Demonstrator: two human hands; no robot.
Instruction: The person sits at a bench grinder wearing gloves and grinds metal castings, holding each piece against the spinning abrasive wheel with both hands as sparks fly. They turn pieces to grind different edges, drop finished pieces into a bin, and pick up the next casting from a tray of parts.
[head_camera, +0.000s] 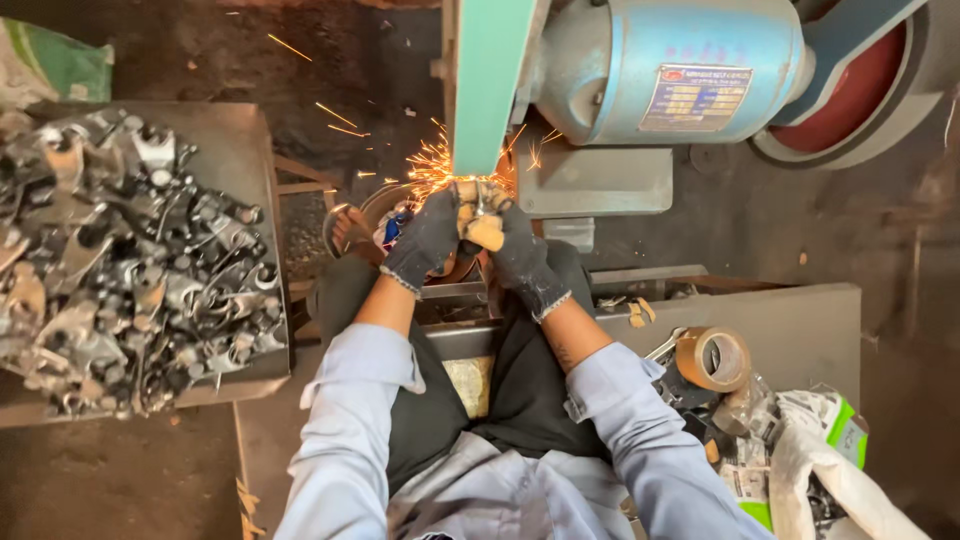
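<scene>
On blue motor (690, 70), rectangular label (697, 97)

Dark knitted cloth gloves cover the left hand (425, 240) and right hand (522, 262), the heaped forgings (120, 270) are dull grey rough metal (unpolished), the motor housing (690, 70) glossy blue-painted, the tape roll (712, 358) shiny brown.

My dark speckled gloves (430, 240), orange sparks (432, 165) at twelve o'clock, green belt (487, 80), blue motor (670, 65), grey metal parts (120, 260) at nine.

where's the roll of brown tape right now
In the head view, the roll of brown tape sits at lower right, beside the person's right sleeve, above a heap of bags.
</scene>
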